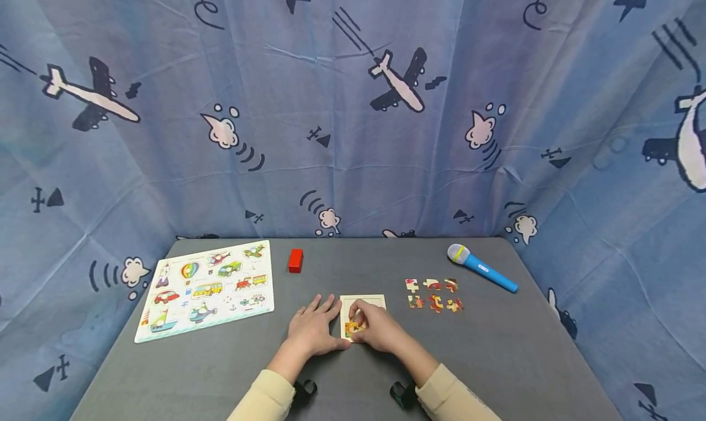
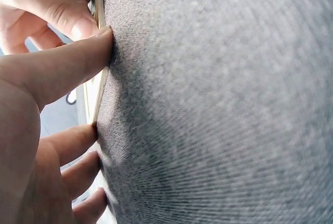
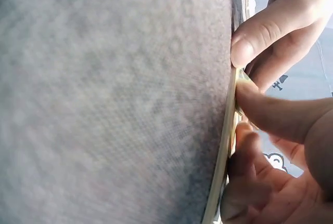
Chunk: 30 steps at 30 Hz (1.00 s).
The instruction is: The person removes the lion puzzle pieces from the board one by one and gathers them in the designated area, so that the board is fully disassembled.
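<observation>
A small cream puzzle tray (image 1: 363, 297) lies flat on the grey table between both hands. My left hand (image 1: 313, 330) rests at the tray's left side with its fingers spread, the thumb (image 2: 99, 44) pressing its near edge. Over the tray, my right hand (image 1: 379, 329) curls its fingers and pinches a small jigsaw piece (image 3: 243, 76) near the left thumb. Orange and yellow printed puzzle pieces (image 1: 353, 328) show in the tray's lower left, partly hidden by the right fingers. Several loose jigsaw pieces (image 1: 436, 303) lie in two rows to the right of the tray.
A large white picture board (image 1: 248, 307) with printed vehicles lies on the left. A red block (image 1: 295, 261) stands behind the tray. At the back right lies a blue toy microphone (image 1: 491, 274). A blue curtain (image 1: 331, 133) with printed planes surrounds the grey table (image 1: 496, 360).
</observation>
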Each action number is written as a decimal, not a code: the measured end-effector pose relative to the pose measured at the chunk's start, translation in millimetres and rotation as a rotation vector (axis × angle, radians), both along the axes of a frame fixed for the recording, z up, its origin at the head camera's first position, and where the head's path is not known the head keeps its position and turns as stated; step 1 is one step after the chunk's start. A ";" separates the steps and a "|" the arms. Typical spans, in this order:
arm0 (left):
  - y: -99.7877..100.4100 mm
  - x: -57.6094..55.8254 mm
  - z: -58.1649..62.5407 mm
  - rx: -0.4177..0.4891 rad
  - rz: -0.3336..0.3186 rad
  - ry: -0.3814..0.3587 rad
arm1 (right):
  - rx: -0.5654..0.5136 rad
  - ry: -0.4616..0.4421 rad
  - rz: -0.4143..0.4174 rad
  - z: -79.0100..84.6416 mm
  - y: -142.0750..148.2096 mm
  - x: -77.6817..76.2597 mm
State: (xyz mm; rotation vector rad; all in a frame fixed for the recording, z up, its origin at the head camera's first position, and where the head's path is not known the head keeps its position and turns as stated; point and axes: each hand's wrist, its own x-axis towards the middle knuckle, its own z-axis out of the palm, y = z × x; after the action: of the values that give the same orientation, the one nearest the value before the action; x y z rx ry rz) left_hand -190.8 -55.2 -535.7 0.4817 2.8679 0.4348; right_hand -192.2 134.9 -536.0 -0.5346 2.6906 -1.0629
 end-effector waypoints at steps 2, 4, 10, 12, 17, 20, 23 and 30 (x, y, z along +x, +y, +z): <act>0.0 0.1 -0.4 0.001 0.001 0.002 | -0.005 0.011 -0.009 -0.1 -0.5 0.1; 0.1 0.3 -0.9 0.000 0.002 -0.001 | -0.016 0.021 -0.022 -0.3 -1.0 0.3; 1.1 0.3 0.6 -0.008 0.000 -0.004 | -0.106 0.031 -0.088 6.0 2.2 0.3; 1.1 0.4 1.1 -0.005 0.000 -0.010 | -0.136 0.019 -0.109 10.7 6.8 0.2; 0.8 0.5 1.4 -0.001 0.002 -0.019 | -0.181 -0.018 -0.144 21.5 23.5 0.0; 0.6 0.7 1.8 0.002 0.005 -0.026 | -0.192 -0.024 -0.179 24.1 35.1 0.0; 0.7 0.9 2.8 0.008 0.004 -0.032 | -0.188 -0.026 -0.243 25.1 47.1 0.4; 0.7 1.6 1.5 0.012 -0.002 -0.027 | -0.152 -0.026 -0.352 27.9 73.3 1.6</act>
State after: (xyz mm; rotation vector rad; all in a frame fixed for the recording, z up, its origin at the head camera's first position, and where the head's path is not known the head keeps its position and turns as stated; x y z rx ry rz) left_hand -189.2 -54.5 -534.2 0.4764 2.8405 0.4553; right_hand -190.6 208.2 -508.1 -0.0653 2.7584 -1.3578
